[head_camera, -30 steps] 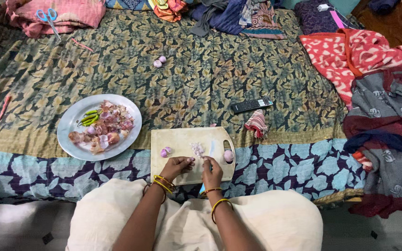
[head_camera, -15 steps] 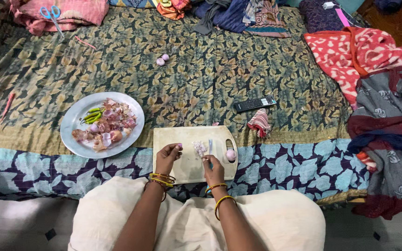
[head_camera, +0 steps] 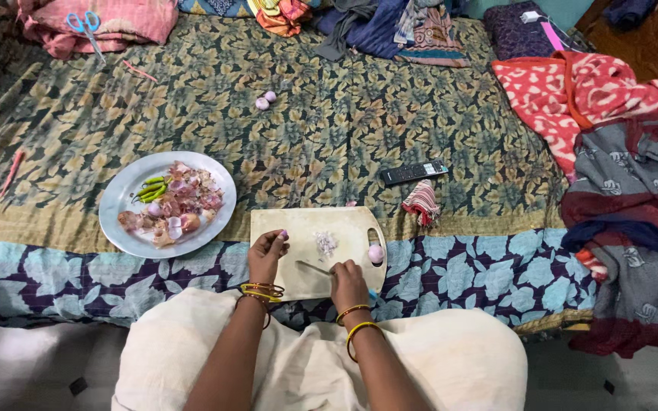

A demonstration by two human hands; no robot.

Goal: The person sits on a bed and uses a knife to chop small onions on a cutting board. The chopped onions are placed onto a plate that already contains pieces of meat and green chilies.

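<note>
A knife (head_camera: 315,268) is gripped in the right hand (head_camera: 348,283), blade laid flat and pointing left over the cutting board (head_camera: 298,228). A small peeled shallot (head_camera: 283,235) is pinched at the fingertips of the left hand (head_camera: 266,255), over the board's left side. The shallot is judged light, firm, smooth and likely slippery once peeled; best taken by the ends between thumb and fingertips, not squeezed. The knife is thin, stiff metal, held by the handle. The board is pale, flat, rigid, with a handle slot at right. A small chopped pile (head_camera: 325,243) sits mid-board; another whole shallot (head_camera: 375,253) is near the slot. Left beyond the board: a round metal plate (head_camera: 119,199) holding papery peels and green chillies (head_camera: 148,191). Farther out, on soft leaf-print bedding: a remote (head_camera: 413,172), two more shallots (head_camera: 265,100), scissors (head_camera: 85,26).
</note>
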